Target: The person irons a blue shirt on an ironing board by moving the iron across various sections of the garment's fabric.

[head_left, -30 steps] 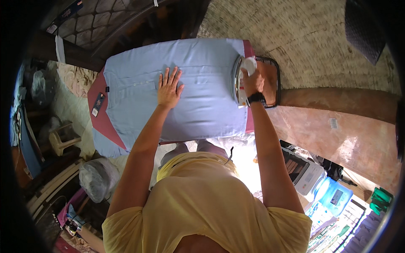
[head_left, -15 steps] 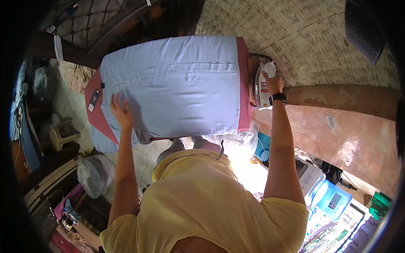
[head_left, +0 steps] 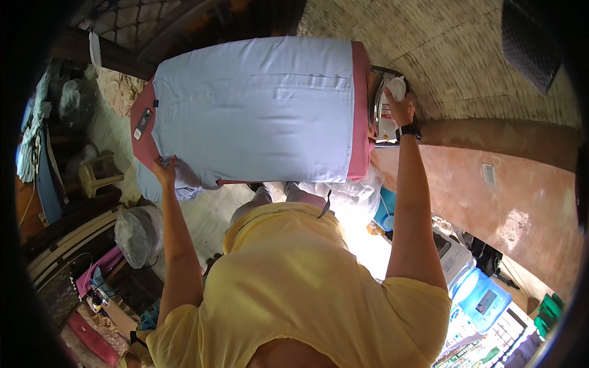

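Note:
A light blue shirt point(head_left: 257, 110) lies flat over an ironing board with a dark red cover point(head_left: 361, 110), its collar end to the left. My left hand point(head_left: 164, 170) is at the near left edge of the shirt, fingers pinched on the cloth. A dark tag point(head_left: 143, 121) lies on the red cover at that end. My right hand point(head_left: 402, 110), a dark watch on its wrist, is closed round a white rounded object point(head_left: 397, 88) at the metal rest point(head_left: 389, 145) on the board's right end. The fingers hide much of that object, so its kind is unclear.
A tan wall point(head_left: 534, 172) stands close on the right, below woven matting point(head_left: 442, 49). On the left are a small stool point(head_left: 101, 175) and a filled plastic bag point(head_left: 138, 236). A blue water jug point(head_left: 481, 300) stands at lower right.
My left hand has come down from above the shirt to its near left edge and closed on the cloth. My right hand stays at the rest. The board sits slightly higher in view.

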Action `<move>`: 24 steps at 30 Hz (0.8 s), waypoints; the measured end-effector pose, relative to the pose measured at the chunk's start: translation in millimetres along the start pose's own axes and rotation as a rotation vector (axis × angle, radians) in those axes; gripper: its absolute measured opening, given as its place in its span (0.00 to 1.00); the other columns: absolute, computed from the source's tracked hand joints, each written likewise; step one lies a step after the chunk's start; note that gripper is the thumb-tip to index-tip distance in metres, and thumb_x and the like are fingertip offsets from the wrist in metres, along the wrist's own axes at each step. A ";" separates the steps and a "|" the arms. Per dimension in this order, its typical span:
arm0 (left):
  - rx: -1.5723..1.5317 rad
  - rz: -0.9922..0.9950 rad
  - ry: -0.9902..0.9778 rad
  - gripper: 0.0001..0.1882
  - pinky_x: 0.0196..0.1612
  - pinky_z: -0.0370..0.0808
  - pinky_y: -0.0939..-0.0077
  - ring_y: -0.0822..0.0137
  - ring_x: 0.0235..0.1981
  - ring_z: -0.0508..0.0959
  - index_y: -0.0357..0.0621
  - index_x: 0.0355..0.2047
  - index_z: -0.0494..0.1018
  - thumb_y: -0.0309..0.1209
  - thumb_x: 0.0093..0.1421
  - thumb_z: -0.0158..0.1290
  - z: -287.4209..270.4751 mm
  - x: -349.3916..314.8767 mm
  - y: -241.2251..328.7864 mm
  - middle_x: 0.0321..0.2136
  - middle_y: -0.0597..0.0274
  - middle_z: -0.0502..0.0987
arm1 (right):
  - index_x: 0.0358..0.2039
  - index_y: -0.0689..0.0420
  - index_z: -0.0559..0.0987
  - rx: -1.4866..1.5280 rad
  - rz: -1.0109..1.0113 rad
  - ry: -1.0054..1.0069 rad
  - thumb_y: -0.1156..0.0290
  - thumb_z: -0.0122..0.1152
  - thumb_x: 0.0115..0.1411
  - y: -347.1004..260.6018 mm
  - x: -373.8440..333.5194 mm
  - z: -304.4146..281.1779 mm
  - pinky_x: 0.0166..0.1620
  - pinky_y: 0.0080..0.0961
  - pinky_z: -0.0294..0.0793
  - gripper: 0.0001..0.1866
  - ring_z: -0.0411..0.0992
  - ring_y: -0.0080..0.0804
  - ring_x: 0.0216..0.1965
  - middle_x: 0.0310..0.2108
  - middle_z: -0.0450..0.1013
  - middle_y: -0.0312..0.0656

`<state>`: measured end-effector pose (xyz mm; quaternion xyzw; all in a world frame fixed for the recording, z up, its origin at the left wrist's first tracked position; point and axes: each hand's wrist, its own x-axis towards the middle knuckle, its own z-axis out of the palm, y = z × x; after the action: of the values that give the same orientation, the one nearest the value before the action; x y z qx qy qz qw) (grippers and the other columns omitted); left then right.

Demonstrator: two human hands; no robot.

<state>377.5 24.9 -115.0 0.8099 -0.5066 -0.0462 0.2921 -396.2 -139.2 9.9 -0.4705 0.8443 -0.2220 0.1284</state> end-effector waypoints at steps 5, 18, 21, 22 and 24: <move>-0.234 -0.387 -0.201 0.28 0.44 0.71 0.70 0.63 0.39 0.75 0.32 0.48 0.69 0.41 0.56 0.63 -5.4 7.9 -3.7 0.41 0.55 0.76 | 0.52 0.64 0.69 0.143 -0.068 -0.050 0.42 0.68 0.51 11.0 -15.7 -9.5 0.50 0.42 0.72 0.41 0.74 0.56 0.47 0.45 0.75 0.58; -0.384 -0.403 -0.183 0.21 0.43 0.70 0.69 0.64 0.39 0.73 0.34 0.40 0.69 0.39 0.59 0.60 0.6 8.4 -9.4 0.37 0.55 0.75 | 0.57 0.53 0.70 0.250 -0.377 -0.017 0.56 0.76 0.46 2.4 4.9 -7.4 0.52 0.39 0.71 0.39 0.72 0.44 0.48 0.46 0.72 0.50; -0.387 -0.393 -0.155 0.22 0.43 0.70 0.69 0.64 0.39 0.73 0.34 0.41 0.68 0.39 0.58 0.61 1.3 9.0 -9.5 0.38 0.54 0.74 | 0.56 0.54 0.71 0.240 -0.362 0.035 0.56 0.77 0.44 5.9 7.8 -3.4 0.52 0.38 0.71 0.40 0.72 0.44 0.49 0.47 0.73 0.49; -0.342 -0.414 -0.182 0.22 0.43 0.70 0.69 0.63 0.40 0.73 0.33 0.42 0.68 0.39 0.58 0.61 1.3 9.0 -9.6 0.38 0.54 0.74 | 0.56 0.54 0.71 0.206 -0.338 0.056 0.56 0.78 0.43 7.1 7.8 -1.8 0.52 0.37 0.71 0.40 0.72 0.44 0.49 0.47 0.73 0.49; -0.315 -0.421 -0.197 0.23 0.44 0.70 0.69 0.63 0.40 0.73 0.33 0.43 0.68 0.39 0.57 0.61 1.0 9.2 -9.4 0.39 0.54 0.74 | 0.55 0.54 0.72 0.227 -0.365 0.080 0.57 0.78 0.42 9.5 8.2 0.5 0.51 0.37 0.72 0.40 0.73 0.43 0.48 0.47 0.74 0.49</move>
<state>389.0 19.6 -118.7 0.8336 -0.3396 -0.2623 0.3477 -407.3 -142.0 4.7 -0.5888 0.7191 -0.3539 0.1046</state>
